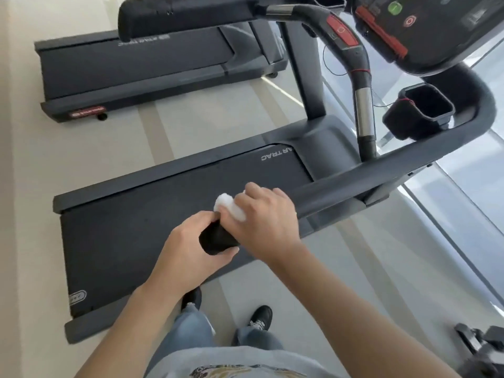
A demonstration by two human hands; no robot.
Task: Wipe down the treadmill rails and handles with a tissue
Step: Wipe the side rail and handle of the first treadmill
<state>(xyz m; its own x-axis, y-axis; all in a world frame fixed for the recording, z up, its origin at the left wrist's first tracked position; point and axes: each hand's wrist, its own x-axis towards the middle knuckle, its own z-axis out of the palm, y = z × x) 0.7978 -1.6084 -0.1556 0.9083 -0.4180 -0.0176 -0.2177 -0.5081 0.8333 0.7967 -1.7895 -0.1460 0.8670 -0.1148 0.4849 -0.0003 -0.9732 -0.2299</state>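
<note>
Right hand (266,214) holds the tissue (230,208) pressed around the near rail (354,175), by its end; left hand (191,238) grips that end.
Judging by this, wiping is under way; the handles (362,115), far rail (188,15) look still to do.

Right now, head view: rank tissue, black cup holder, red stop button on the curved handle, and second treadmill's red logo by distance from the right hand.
From the right hand:
1. Tissue, under its fingers on the rail end.
2. Black cup holder, up and right, by the console.
3. Red stop button, higher on the curved handle.
4. Red logo, far left, on the second treadmill.
</note>
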